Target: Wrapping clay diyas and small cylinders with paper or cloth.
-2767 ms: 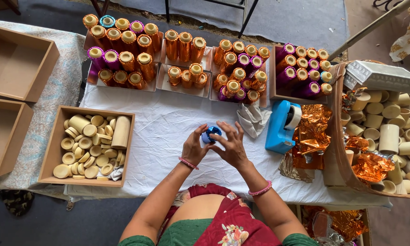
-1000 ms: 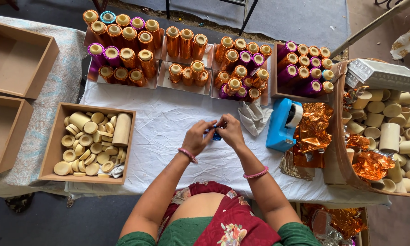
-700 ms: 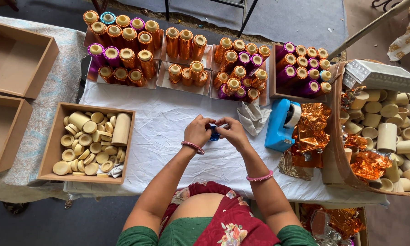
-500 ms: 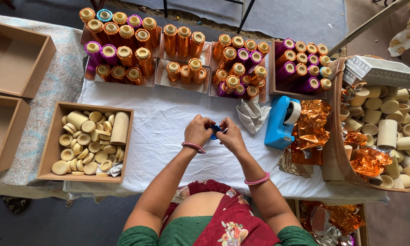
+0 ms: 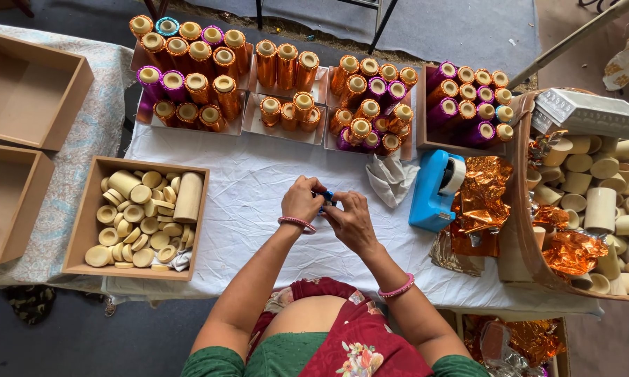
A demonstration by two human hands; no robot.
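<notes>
Both hands are bunched together right in the middle of the frame, over the white cloth (image 5: 258, 188) on the counter. The left hand (image 5: 302, 200) has its fingers curled in and pinching a small blue foil-covered piece (image 5: 327, 197), and the right hand (image 5: 351, 220) is curled in against it from the other side, fingertips closed on the same piece, so only a sliver of blue peeks out between them. Just right of the hands there's a crumpled grey rag (image 5: 390, 178) and then a blue tape dispenser (image 5: 434, 190), with a heap of orange foil sheets (image 5: 478, 202) beside that. Along the top of the frame sit trays of finished foil-wrapped cylinders (image 5: 279, 87), mostly orange with some purple mixed in, standing upright and packed close. Left of centre is a wooden box (image 5: 84, 223) full of plain cream-coloured round lids and a couple of bare tubes. Two more wooden boxes (image 5: 21, 91) sit at the far left edge. On the right edge a big basket (image 5: 520, 230) holds loads of bare cream cups, with a pale embossed box (image 5: 594, 115) resting on top of it.
</notes>
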